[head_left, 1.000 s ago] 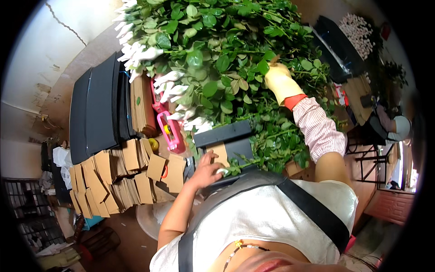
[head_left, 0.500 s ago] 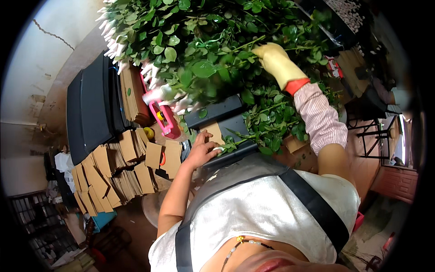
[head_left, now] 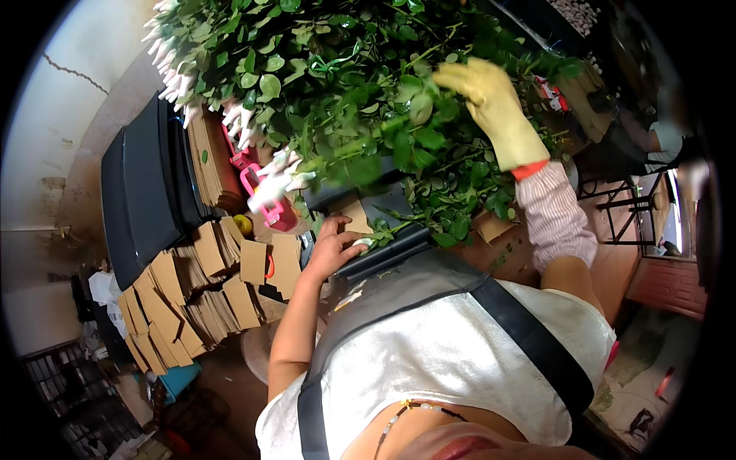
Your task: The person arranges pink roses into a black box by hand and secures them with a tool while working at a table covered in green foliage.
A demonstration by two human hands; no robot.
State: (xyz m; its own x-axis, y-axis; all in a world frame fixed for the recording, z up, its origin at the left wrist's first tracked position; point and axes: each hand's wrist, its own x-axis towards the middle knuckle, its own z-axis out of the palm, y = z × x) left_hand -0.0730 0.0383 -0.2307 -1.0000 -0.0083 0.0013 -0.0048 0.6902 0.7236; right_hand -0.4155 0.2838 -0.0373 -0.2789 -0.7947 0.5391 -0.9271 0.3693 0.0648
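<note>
My bare left hand (head_left: 335,247) rests on a piece of brown cardboard (head_left: 354,215) in a black trough (head_left: 392,251). Its fingers are spread; their tips lie beside a small white flower head, whose leafy stems (head_left: 452,218) stretch to the right. My right hand (head_left: 477,86), in a yellow rubber glove, is raised over a big heap of leafy rose stems (head_left: 307,54). Its fingers close around a rose stem whose white-wrapped head (head_left: 274,188) is blurred by motion at the far left end. Leaves partly hide the grip.
A pink tape dispenser (head_left: 280,218) stands left of the trough. Further left are stacked cardboard pieces (head_left: 192,295), black panels (head_left: 142,192) and a yellow round thing (head_left: 243,224). A person (head_left: 663,142) is at the far right, near a black metal frame (head_left: 625,211).
My right hand has drawn back toward the right, and the rose's white-wrapped head has come nearer to me with it. My left hand stays on the cardboard. The whole view has shifted slightly.
</note>
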